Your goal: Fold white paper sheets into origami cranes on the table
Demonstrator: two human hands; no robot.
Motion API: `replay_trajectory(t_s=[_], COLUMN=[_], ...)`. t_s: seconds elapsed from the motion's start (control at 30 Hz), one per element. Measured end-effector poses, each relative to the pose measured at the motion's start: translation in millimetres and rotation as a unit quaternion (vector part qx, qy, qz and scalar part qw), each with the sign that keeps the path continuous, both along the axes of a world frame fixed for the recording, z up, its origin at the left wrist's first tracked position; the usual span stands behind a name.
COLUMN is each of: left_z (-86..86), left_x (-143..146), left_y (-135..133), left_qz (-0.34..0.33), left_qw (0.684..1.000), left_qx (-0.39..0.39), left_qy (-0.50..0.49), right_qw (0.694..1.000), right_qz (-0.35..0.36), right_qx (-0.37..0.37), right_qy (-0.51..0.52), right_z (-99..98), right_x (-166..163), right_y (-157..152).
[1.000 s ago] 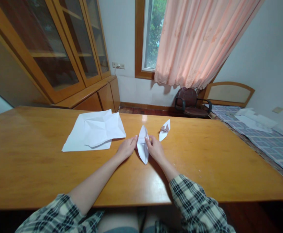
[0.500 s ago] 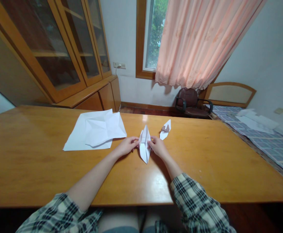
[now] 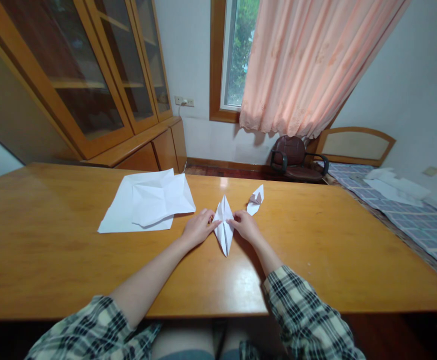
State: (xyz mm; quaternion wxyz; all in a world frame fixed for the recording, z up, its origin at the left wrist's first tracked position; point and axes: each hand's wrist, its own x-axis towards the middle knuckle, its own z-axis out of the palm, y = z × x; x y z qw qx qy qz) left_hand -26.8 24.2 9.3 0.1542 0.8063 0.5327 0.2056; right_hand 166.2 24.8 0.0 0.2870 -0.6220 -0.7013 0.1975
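Between my two hands is a folded white paper, a long diamond with pointed ends toward and away from me and a crease down its middle. My left hand pinches its left edge, thumb on top and fingers curled beneath. On the opposite edge my right hand grips the paper with thumb and fingers closed. Just beyond my right hand lies a smaller folded paper piece, pointed at its far end, with a raised fold in its middle.
Left of my hands, a creased sheet overlaps a larger flat white sheet on the wooden table. Past the table stand a glass-door cabinet, a dark office chair and a bed with papers on it.
The paper between my hands has gone from partly raised, bowed flaps to a flatter, wider diamond. My left thumb has moved right, onto its top. The other papers have stayed put.
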Motion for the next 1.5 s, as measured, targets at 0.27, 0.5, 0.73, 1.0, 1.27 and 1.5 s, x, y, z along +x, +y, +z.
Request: replay_trajectory(t_s=[0.27, 0.5, 0.73, 1.0, 1.27, 1.5], left_z=[-4.6, -6.4, -3.9, -1.7, -4.9, -2.2], left_x=[11, 14, -4, -6, -2, 2], left_y=[-6, -8, -2, -2, -2, -8], left_qz=[0.044, 0.061, -0.032, -0.052, -0.005, -0.047], left_qw=[0.995, 0.994, 0.998, 0.999, 1.0, 0.99], left_qx=[0.027, 0.024, 0.002, -0.005, 0.0, 0.129], left_qy=[0.091, 0.083, 0.047, 0.005, -0.019, 0.03], right_qw=[0.999, 0.999, 0.998, 0.997, 0.997, 0.988], right_qz=[0.037, 0.034, 0.059, 0.078, -0.003, -0.066], right_qx=[-0.016, -0.026, -0.027, -0.02, -0.009, 0.008], right_qy=[0.026, -0.006, -0.005, 0.01, -0.073, -0.138], right_z=[-3.1, -1.9, 3.7, 5.0, 4.8, 3.0], right_x=[2, 1, 2, 6, -6, -24], right_y=[3, 2, -2, -9, -6, -14])
